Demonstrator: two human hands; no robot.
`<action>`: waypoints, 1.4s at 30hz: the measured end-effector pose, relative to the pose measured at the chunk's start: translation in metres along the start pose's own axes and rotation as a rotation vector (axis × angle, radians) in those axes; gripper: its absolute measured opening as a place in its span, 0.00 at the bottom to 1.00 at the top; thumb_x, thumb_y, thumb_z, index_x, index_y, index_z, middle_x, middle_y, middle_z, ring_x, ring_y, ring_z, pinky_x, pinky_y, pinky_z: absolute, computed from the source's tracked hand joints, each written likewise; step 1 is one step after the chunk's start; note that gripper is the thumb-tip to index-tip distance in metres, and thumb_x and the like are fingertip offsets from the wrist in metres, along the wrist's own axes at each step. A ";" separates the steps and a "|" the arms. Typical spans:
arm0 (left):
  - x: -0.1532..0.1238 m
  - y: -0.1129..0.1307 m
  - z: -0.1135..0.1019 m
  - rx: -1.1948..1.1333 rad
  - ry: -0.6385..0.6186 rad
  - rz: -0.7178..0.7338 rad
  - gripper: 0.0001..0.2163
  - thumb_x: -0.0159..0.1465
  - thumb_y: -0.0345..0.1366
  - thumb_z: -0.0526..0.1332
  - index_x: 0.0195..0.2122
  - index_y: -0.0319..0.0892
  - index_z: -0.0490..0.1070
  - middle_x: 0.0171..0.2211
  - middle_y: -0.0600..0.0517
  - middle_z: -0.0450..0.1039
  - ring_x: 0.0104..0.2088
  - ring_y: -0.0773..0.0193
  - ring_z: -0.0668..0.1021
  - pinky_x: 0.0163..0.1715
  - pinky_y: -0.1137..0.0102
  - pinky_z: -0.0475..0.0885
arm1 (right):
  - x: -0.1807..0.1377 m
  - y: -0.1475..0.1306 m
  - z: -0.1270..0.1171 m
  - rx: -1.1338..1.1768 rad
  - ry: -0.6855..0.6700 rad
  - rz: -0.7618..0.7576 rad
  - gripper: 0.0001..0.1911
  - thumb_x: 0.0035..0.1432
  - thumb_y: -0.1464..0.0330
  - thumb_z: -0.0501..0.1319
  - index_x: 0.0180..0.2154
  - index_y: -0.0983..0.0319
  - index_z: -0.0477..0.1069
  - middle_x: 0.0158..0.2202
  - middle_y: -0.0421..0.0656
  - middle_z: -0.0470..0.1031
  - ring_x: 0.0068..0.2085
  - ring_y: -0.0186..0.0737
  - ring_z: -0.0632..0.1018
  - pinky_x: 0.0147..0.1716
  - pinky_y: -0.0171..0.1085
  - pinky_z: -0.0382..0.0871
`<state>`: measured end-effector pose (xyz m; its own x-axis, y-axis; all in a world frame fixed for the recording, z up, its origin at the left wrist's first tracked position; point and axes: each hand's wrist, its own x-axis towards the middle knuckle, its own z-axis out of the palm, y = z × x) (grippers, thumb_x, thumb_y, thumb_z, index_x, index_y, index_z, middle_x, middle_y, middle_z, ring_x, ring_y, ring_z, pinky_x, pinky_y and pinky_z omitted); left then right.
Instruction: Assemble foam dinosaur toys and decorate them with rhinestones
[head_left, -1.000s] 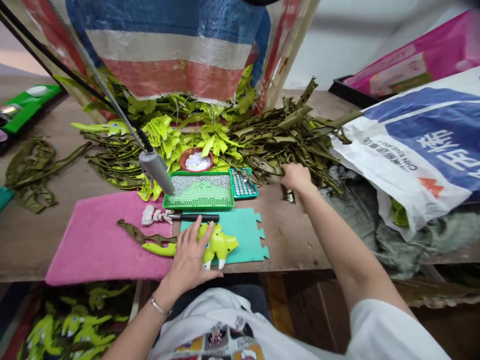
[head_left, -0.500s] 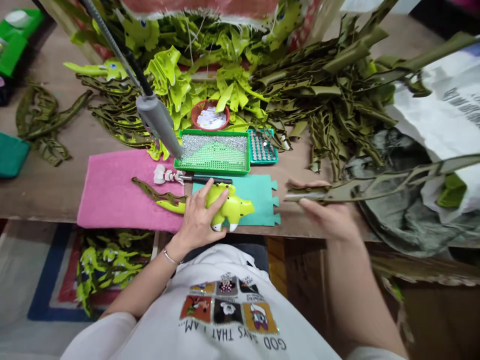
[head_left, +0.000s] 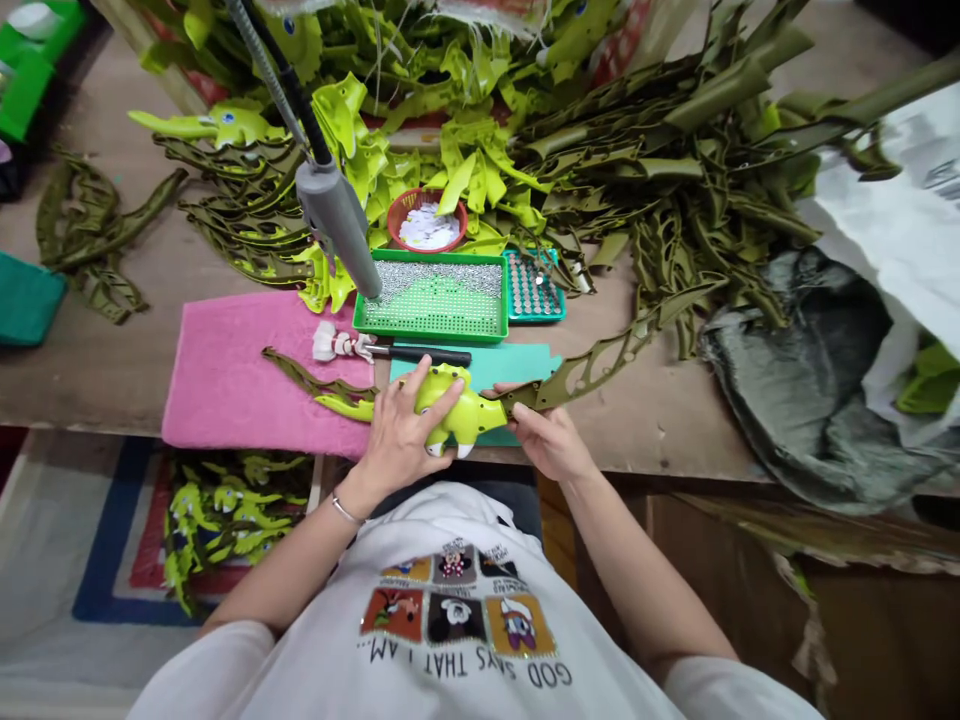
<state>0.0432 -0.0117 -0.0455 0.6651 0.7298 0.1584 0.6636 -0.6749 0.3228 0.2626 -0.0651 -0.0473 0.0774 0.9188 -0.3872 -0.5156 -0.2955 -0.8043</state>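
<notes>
My left hand (head_left: pixel 401 420) lies over a lime-green plastic toy animal (head_left: pixel 459 408) and grips it, thumb on its near side. The toy rests on a teal foam mat (head_left: pixel 536 360), its narrow end pointing right. An olive strip (head_left: pixel 319 385) extends leftward from it over the pink cloth (head_left: pixel 225 370). My right hand (head_left: pixel 551 435) pinches one end of a long olive plastic piece with cut-outs (head_left: pixel 592 370). That end meets the toy's narrow end; whether the two are joined I cannot tell. Just beyond my left hand lies a black-handled screwdriver-like tool (head_left: pixel 435 355).
A green tray (head_left: pixel 431 325) of small metal parts stands behind the mat, beside a teal tray (head_left: pixel 536 290). Behind them sit a red basket (head_left: pixel 401 225) and heaps of olive pieces (head_left: pixel 660 200). A grey tool (head_left: pixel 337 225) hangs over the tray's left end.
My right hand has moved left with the long olive piece, bringing its end to the toy. My left hand stays on the toy. The view has shifted slightly.
</notes>
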 end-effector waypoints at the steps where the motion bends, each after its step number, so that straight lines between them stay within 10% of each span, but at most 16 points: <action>1: 0.000 0.001 0.001 0.008 -0.005 -0.008 0.39 0.55 0.40 0.70 0.68 0.54 0.58 0.73 0.46 0.39 0.62 0.37 0.63 0.58 0.50 0.61 | 0.000 0.003 0.002 0.018 0.030 -0.012 0.20 0.44 0.54 0.74 0.37 0.58 0.78 0.39 0.44 0.83 0.48 0.49 0.81 0.50 0.49 0.76; 10: -0.004 -0.002 0.008 0.017 0.100 0.059 0.40 0.56 0.41 0.71 0.68 0.57 0.55 0.73 0.46 0.36 0.66 0.35 0.59 0.61 0.47 0.60 | -0.002 0.018 0.026 0.020 0.339 -0.093 0.23 0.30 0.66 0.79 0.32 0.60 0.75 0.32 0.39 0.81 0.35 0.40 0.80 0.42 0.43 0.76; 16: -0.035 0.003 0.027 -0.450 0.809 -0.192 0.44 0.54 0.45 0.74 0.68 0.56 0.52 0.68 0.45 0.51 0.68 0.43 0.58 0.67 0.46 0.53 | -0.001 0.024 0.046 0.214 0.324 -0.208 0.22 0.36 0.64 0.76 0.35 0.57 0.72 0.35 0.40 0.81 0.39 0.43 0.81 0.45 0.43 0.76; 21: -0.040 0.024 0.038 -1.554 0.367 -0.637 0.37 0.54 0.58 0.68 0.62 0.48 0.64 0.61 0.43 0.68 0.61 0.42 0.71 0.61 0.51 0.69 | -0.013 0.048 0.065 0.201 0.102 -0.190 0.24 0.37 0.63 0.77 0.37 0.55 0.71 0.40 0.39 0.82 0.47 0.45 0.81 0.53 0.45 0.73; 26: -0.034 0.019 0.020 -1.717 0.406 -0.800 0.32 0.51 0.52 0.72 0.57 0.51 0.73 0.54 0.48 0.77 0.59 0.44 0.73 0.57 0.55 0.74 | 0.003 0.020 0.017 -0.388 -0.239 -0.275 0.19 0.46 0.63 0.71 0.43 0.56 0.75 0.42 0.42 0.81 0.45 0.45 0.81 0.51 0.48 0.74; 29: -0.040 0.004 0.007 -1.726 0.459 -0.871 0.30 0.50 0.48 0.73 0.56 0.56 0.74 0.53 0.52 0.78 0.58 0.46 0.76 0.49 0.60 0.80 | 0.034 -0.026 -0.041 -0.902 0.192 -0.497 0.08 0.55 0.64 0.62 0.38 0.57 0.76 0.39 0.45 0.80 0.42 0.45 0.79 0.49 0.47 0.73; 34: -0.050 -0.008 0.008 -1.748 0.439 -0.975 0.31 0.49 0.44 0.74 0.56 0.55 0.73 0.51 0.53 0.79 0.55 0.48 0.78 0.46 0.64 0.81 | 0.076 -0.081 -0.114 -1.447 0.845 -0.378 0.17 0.60 0.69 0.56 0.49 0.67 0.71 0.50 0.59 0.73 0.53 0.56 0.71 0.57 0.53 0.63; 42: -0.050 -0.011 0.021 -1.733 0.362 -1.040 0.31 0.48 0.42 0.75 0.56 0.53 0.74 0.51 0.51 0.79 0.53 0.47 0.80 0.49 0.61 0.80 | 0.107 -0.096 -0.128 -1.675 0.813 -0.421 0.24 0.57 0.77 0.52 0.55 0.68 0.69 0.61 0.62 0.66 0.59 0.62 0.66 0.57 0.57 0.60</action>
<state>0.0094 -0.0428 -0.0763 0.1033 0.8209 -0.5616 -0.4251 0.5469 0.7212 0.4300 0.0275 -0.0692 0.5401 0.8084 0.2342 0.8374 -0.4886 -0.2450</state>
